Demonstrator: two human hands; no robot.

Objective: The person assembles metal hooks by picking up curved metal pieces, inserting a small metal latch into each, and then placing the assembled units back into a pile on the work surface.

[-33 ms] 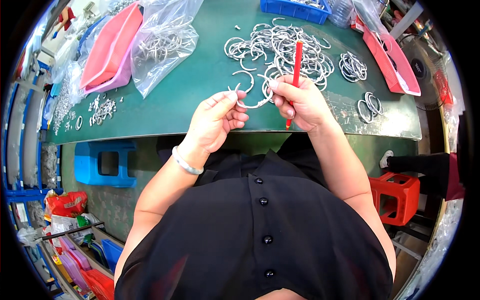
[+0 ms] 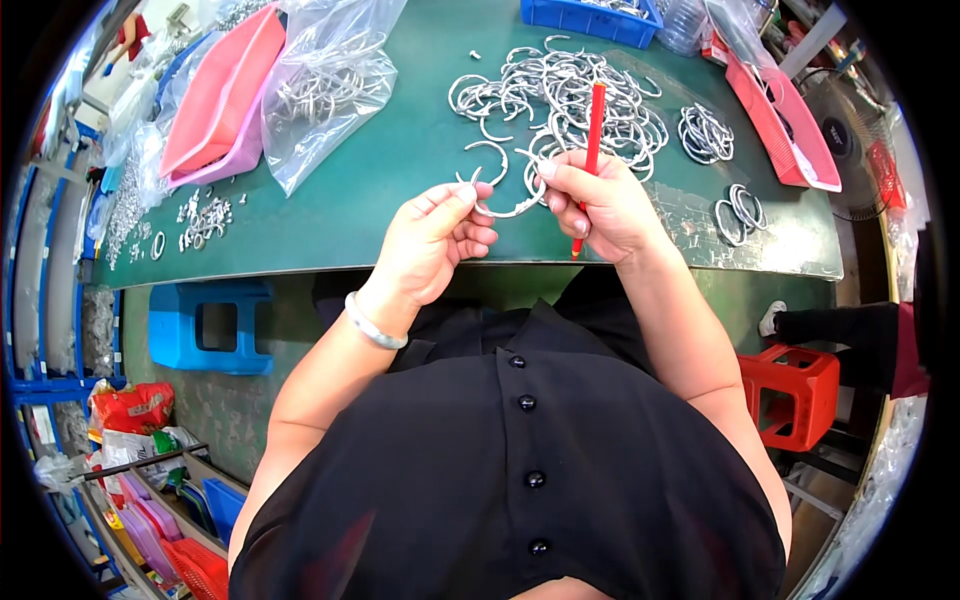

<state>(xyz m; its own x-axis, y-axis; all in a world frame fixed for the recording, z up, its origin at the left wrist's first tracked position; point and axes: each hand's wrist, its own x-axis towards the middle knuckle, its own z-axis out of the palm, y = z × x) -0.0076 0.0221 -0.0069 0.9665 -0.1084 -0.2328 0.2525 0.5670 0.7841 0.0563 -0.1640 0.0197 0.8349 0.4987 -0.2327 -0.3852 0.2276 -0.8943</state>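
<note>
My left hand [image 2: 430,235] is closed, its thumb and forefinger pinching one end of an open silver bangle [image 2: 512,212]. The bangle's curve hangs between my two hands, over the near part of the green table [image 2: 380,225]. Fingers of my right hand [image 2: 610,205] are curled around an upright red pencil [image 2: 594,130]; its thumb and fingertip also meet the other end of the bangle. Just beyond my hands lies a loose open bangle [image 2: 500,152], in front of a big tangled pile of silver bangles [image 2: 580,95].
Smaller bangle groups [image 2: 705,134] lie right, near a pink tray [image 2: 790,130]. At left are pink baskets [image 2: 222,90], a clear bag of bangles [image 2: 330,95] and small metal parts [image 2: 205,220]. A blue bin [image 2: 590,22] stands far back. Stools, blue [image 2: 165,330] and red [image 2: 815,395], flank me.
</note>
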